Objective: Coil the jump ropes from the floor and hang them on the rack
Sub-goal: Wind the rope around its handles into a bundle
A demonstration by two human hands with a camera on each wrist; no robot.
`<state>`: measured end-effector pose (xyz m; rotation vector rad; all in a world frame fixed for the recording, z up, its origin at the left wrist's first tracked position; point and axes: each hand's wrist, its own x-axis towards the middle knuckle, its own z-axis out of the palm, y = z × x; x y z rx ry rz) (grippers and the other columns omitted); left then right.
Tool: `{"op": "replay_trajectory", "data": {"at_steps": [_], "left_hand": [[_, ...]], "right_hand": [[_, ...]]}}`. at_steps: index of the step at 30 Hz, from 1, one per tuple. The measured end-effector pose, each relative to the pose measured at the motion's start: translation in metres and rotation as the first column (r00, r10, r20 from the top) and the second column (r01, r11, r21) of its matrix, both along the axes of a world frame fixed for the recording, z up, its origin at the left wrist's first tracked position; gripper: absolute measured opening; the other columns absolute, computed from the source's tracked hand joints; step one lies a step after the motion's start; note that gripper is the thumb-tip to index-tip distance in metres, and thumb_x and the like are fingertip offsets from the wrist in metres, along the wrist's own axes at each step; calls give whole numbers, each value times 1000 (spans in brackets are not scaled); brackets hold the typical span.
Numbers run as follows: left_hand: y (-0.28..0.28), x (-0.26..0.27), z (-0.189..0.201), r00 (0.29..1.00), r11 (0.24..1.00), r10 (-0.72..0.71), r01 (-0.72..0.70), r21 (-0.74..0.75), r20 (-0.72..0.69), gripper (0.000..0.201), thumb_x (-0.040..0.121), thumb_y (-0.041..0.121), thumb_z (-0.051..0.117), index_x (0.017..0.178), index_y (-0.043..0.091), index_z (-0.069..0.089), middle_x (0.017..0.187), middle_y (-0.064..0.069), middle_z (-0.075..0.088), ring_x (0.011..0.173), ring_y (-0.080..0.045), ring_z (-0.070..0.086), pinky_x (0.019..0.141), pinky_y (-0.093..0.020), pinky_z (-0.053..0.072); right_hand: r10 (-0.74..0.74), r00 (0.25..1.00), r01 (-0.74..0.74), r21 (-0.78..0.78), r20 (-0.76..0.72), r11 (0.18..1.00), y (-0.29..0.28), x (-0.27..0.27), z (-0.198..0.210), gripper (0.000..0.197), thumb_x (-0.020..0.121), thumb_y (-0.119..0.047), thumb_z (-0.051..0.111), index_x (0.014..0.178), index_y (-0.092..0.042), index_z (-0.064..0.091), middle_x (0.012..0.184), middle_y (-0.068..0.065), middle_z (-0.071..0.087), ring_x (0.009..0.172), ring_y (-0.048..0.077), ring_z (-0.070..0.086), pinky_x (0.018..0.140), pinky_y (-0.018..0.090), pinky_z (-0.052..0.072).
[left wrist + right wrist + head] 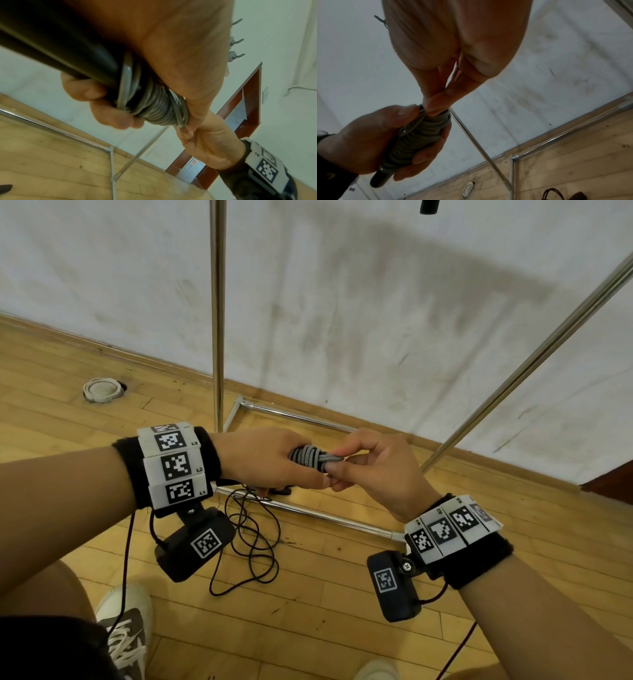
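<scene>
Mid-frame, left hand [263, 458] gripping coiled grey rope [310, 457], right hand [373, 470] pinching loose end; slack pinch risks unwinding.

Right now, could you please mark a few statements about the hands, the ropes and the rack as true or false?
1. The left hand grips a coiled grey jump rope. True.
2. The right hand hangs idle, off the rope. False: its fingertips pinch the coil's end.
3. A thin dark jump rope lies loose on the wooden floor. True.
4. The grey rope already hangs on the chrome metal rack. False: it is in both hands.
</scene>
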<state>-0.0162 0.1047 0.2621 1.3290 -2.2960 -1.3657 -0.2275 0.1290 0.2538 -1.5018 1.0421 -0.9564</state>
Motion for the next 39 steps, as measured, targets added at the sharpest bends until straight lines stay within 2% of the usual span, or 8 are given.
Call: {"op": "replay_trajectory", "data": {"at_steps": [5,8,12,20,28,31,35,39], "left_hand": [[1,3,0,991,990,-4,22,140,-131,50,74,63,67,98,19,64,67,0,61,50,-12,55,47,-25,47],[3,1,0,987,985,-22,49,164,-162,51,75,65,65,96,19,65,70,-4,61,50,-16,55,49,-29,47],[4,-1,0,983,990,-29,53,131,-182,46,76,64,66,96,23,60,72,-5,60,56,-21,57,53,-33,51],[3,-4,0,992,954,5,32,-299,123,55,70,83,48,87,33,61,69,7,69,54,-5,63,51,-22,49],[6,-7,-7,930,754,110,153,-639,351,65,67,94,27,77,34,50,56,10,57,46,-3,52,41,-21,30],[3,-6,-6,947,809,92,108,-577,307,64,68,94,31,82,35,50,61,10,60,49,-2,55,44,-20,35],[-2,-7,-7,988,918,32,31,-394,151,52,71,79,60,94,34,48,80,10,62,68,-5,59,57,-23,44],[-9,-7,-5,996,876,92,-77,-477,8,40,77,58,72,101,32,53,88,13,57,75,-2,56,61,-18,39]], "right_hand": [[130,990,-133,-63,-46,989,2,-6,10,28,77,10,73,95,-11,72,99,9,66,72,25,71,63,31,59],[57,982,-96,-218,-179,971,2,-8,11,23,73,-5,80,89,-21,73,88,-2,70,73,17,68,60,27,54],[-98,963,10,-330,-252,944,3,-9,4,22,76,-8,81,83,-26,70,83,-5,72,76,18,70,68,40,59],[-91,970,58,-147,-226,987,6,-7,4,17,85,-2,71,96,-15,72,77,6,75,70,18,74,70,33,61],[-71,945,55,-59,-320,997,-1,-2,6,9,89,-8,70,85,-14,75,69,4,74,61,18,72,59,27,60],[-117,923,66,-149,-366,987,-3,0,6,15,93,-10,64,82,-19,68,63,-3,71,57,12,70,55,23,56],[-212,953,180,-161,-214,970,-8,1,13,18,99,-8,54,85,-17,60,61,0,68,54,16,68,51,25,53],[-238,964,220,-141,-122,965,-14,2,25,12,101,-8,49,93,-6,58,66,0,71,57,18,69,53,24,55]]}}
